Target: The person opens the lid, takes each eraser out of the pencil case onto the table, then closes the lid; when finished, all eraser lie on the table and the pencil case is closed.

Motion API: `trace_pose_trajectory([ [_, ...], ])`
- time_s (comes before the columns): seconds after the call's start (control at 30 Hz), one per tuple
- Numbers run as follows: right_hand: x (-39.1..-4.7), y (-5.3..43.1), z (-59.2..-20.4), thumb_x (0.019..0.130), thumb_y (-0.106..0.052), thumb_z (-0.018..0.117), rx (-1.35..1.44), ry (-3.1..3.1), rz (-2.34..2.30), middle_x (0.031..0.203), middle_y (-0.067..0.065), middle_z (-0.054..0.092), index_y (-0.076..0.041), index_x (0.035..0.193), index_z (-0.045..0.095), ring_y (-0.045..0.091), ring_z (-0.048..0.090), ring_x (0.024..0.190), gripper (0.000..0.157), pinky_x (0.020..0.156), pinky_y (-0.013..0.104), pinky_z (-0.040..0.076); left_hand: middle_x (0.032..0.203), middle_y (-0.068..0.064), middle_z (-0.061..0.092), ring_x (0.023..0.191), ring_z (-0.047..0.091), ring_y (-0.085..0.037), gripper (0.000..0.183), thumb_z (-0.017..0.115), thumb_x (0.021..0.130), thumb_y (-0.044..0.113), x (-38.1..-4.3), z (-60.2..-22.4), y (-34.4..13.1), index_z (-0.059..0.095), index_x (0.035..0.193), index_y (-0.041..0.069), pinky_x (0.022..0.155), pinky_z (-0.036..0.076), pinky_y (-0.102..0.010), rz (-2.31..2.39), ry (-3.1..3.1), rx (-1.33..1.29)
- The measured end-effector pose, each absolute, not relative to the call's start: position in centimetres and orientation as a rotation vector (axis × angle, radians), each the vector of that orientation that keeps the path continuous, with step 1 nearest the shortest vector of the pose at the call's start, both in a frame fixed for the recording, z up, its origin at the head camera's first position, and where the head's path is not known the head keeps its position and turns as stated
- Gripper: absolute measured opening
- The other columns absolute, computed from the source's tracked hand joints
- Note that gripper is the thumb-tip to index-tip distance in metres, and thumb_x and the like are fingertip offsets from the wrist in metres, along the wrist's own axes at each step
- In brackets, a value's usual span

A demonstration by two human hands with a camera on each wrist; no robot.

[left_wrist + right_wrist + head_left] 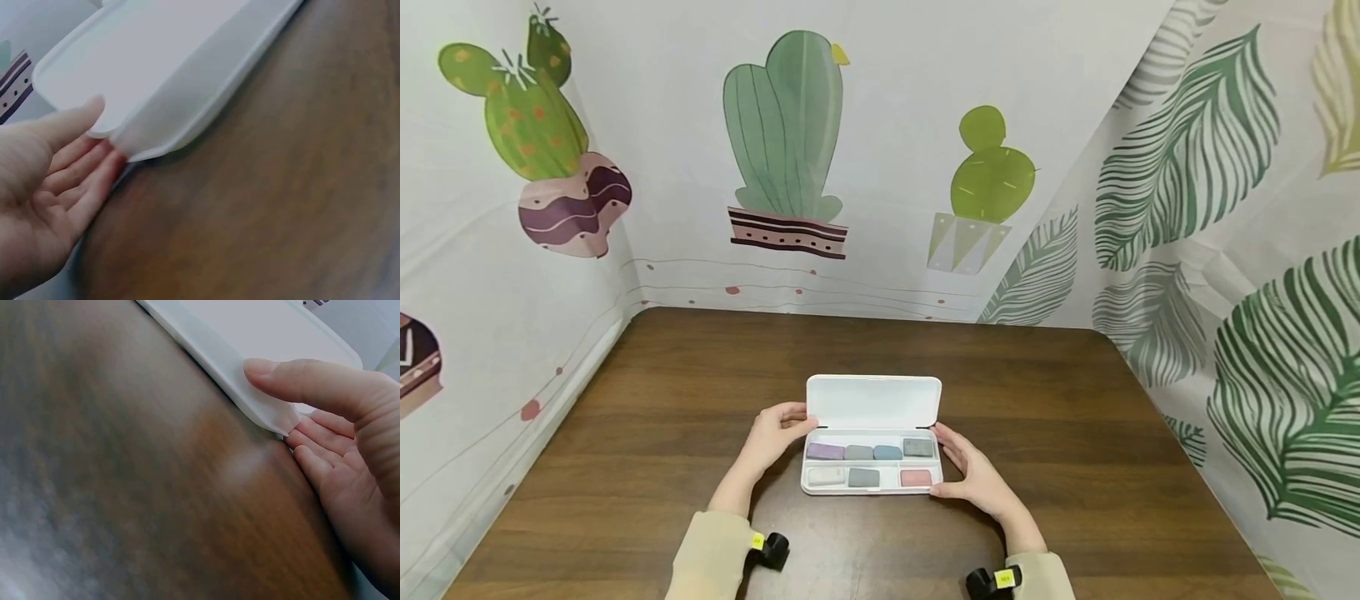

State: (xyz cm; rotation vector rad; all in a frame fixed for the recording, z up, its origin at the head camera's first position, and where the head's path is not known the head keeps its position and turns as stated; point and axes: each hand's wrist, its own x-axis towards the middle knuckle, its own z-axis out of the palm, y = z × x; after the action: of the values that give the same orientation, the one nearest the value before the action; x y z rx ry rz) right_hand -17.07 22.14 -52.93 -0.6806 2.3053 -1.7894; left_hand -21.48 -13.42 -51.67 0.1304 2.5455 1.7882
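A white hinged paint box [872, 490] lies on the table with its lid [874, 400] raised at the back. Two rows inside hold several coloured blocks, among them a purple block [825, 451], a blue block [887, 452] and a pink block [916, 477]. My left hand [767, 437] pinches the box's left side near the hinge, thumb in front and fingers behind. On the other side my right hand [977, 479] grips the right end, with the thumb at the front corner and the fingers along the side. The wrist views show the box's white outer wall between thumb and fingers.
The brown wooden table [700, 358] spreads around the box. Behind it and at both sides hangs a white cloth [887, 167] printed with cacti and leaves. Black wrist cameras sit at both sleeves, a left one [772, 550] and a right one [981, 582].
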Motion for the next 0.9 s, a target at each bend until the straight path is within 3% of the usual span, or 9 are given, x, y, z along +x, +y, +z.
trace_pose_trajectory([
  [0.23,-17.1,22.0,-52.4,0.071,-0.003,0.085,-0.603,2.334,-1.752,0.151,0.029,0.036,0.007,0.147,0.031,0.005,0.040,0.136,0.094,0.107,0.007,0.030,0.128,-0.027,0.058,0.115,0.059,-0.035,0.076,0.083,0.077,0.015,-21.1,-51.4,-14.8,0.044,0.137,-0.012,0.099,0.049,-0.037,1.710,2.358,0.439],
  [0.37,-17.1,21.9,-52.2,0.070,-0.005,0.086,-0.585,2.347,-1.718,0.151,0.028,0.036,0.007,0.148,0.031,0.022,0.039,0.140,0.096,0.106,0.007,0.030,0.137,-0.030,0.049,0.126,0.049,-0.043,0.095,0.087,0.071,0.014,-20.8,-51.6,-15.7,0.032,0.143,-0.014,0.105,0.042,-0.025,1.671,2.284,0.617],
  [0.47,-17.1,21.9,-52.2,0.070,-0.006,0.086,-0.582,2.343,-1.714,0.151,0.027,0.036,0.007,0.148,0.030,0.026,0.038,0.140,0.096,0.106,0.007,0.030,0.144,-0.032,0.041,0.133,0.041,-0.047,0.105,0.089,0.069,0.013,-20.4,-51.7,-16.1,0.023,0.147,-0.014,0.106,0.033,-0.012,1.679,2.205,0.712],
  [0.67,-17.1,22.1,-52.5,0.071,-0.006,0.086,-0.612,2.337,-1.732,0.151,0.028,0.036,0.007,0.147,0.031,0.017,0.040,0.139,0.095,0.106,0.007,0.030,0.149,-0.033,0.033,0.138,0.032,-0.050,0.112,0.089,0.068,0.012,-19.8,-51.8,-16.3,0.016,0.149,-0.012,0.105,0.027,-0.006,1.711,2.157,0.747],
  [0.9,-17.1,22.0,-52.7,0.072,-0.006,0.085,-0.636,2.357,-1.734,0.149,0.030,0.038,0.008,0.146,0.032,0.026,0.041,0.139,0.093,0.106,0.007,0.031,0.151,-0.033,0.032,0.141,0.029,-0.049,0.115,0.090,0.065,0.008,-19.3,-52.0,-16.4,0.016,0.150,-0.011,0.106,0.026,-0.005,1.691,2.176,0.758],
])
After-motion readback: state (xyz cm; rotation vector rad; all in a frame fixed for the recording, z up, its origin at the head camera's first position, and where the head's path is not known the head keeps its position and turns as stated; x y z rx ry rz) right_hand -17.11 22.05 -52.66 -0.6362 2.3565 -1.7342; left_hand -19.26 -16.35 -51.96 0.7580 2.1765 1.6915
